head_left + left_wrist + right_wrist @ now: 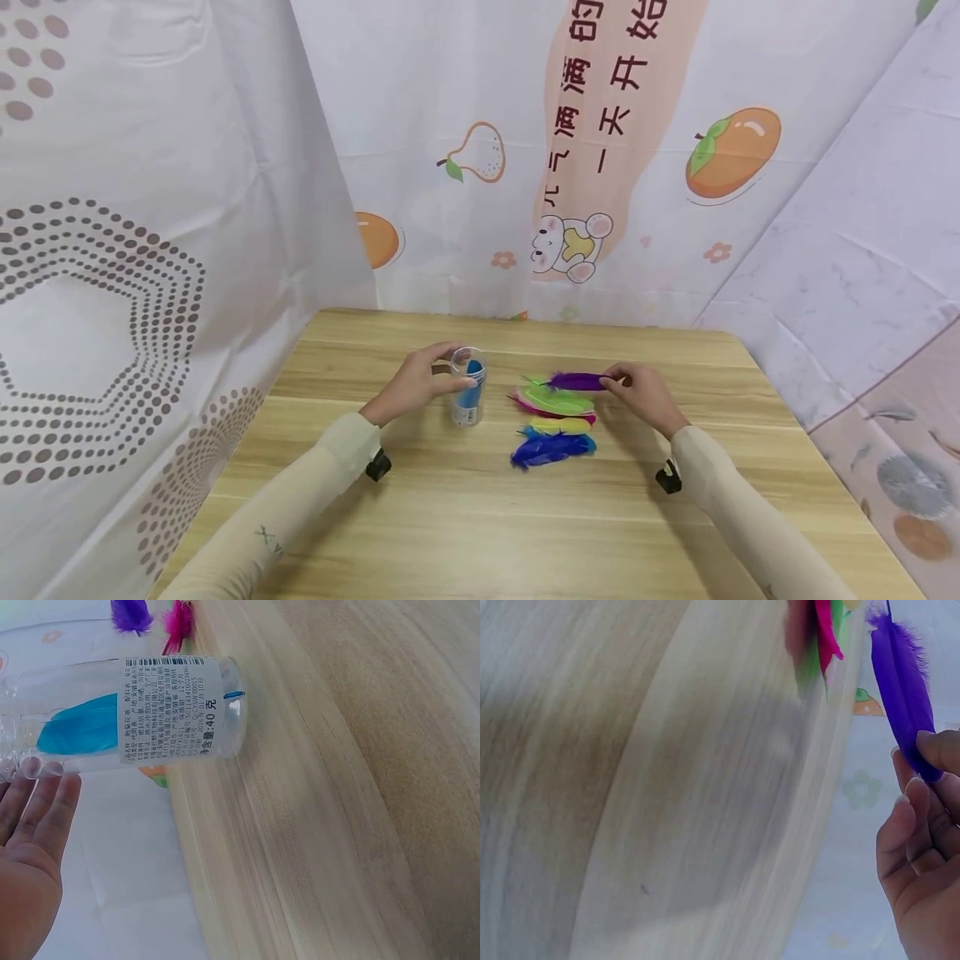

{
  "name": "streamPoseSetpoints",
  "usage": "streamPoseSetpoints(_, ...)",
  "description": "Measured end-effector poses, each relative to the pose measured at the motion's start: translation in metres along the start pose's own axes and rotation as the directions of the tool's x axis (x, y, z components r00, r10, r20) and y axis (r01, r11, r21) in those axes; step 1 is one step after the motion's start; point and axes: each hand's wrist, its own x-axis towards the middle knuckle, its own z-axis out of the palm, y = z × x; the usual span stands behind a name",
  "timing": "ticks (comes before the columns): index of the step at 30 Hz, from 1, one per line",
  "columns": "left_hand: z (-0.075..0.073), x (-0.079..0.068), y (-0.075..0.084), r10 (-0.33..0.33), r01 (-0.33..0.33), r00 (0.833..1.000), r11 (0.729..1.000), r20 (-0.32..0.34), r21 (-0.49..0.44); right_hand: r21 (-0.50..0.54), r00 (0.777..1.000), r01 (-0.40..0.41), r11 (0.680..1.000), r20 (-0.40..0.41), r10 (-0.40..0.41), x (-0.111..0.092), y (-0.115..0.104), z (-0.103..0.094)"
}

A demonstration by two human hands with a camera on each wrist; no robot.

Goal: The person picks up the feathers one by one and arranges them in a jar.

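My left hand [420,383] grips a clear plastic jar [467,414] near its open top, thumb and fingers on either side. Inside the jar stands a light blue feather [82,726], and a printed white label [169,709] covers the jar's lower part. Between thumb and fingertips, my right hand [637,392] pinches one end of a purple feather [901,686]. This feather points left toward the jar, above a row of green feathers [558,398], a magenta feather [826,634], a yellow feather [558,426] and dark blue feathers [551,448].
All of this is on a wood-grain table [487,525]. A white printed curtain [420,75] hangs behind its far edge, with more cloth [247,192] on the left side. Each wrist bears a small black camera.
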Motion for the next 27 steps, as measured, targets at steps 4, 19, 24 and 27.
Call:
streamPoseSetpoints(4,-0.001,-0.004,0.015,0.014,-0.014,1.000,1.000,0.011,-0.004,-0.007,1.000,0.002,1.000,-0.018,-0.002,-0.001,-0.003,-0.002)
streamPoseSetpoints(19,-0.002,0.004,-0.007,0.022,-0.022,1.000,0.999,0.004,0.030,0.001,0.995,0.046,0.999,-0.084,-0.046,0.004,-0.014,-0.011)
streamPoseSetpoints(24,-0.002,0.003,-0.008,0.023,-0.023,1.000,0.999,0.008,0.027,0.003,0.994,0.072,0.997,-0.084,-0.071,0.005,-0.018,-0.012)
streamPoseSetpoints(27,-0.002,0.003,-0.007,0.014,-0.014,1.000,0.999,0.007,0.030,0.010,0.992,0.079,0.997,-0.096,-0.077,0.006,-0.020,-0.012)
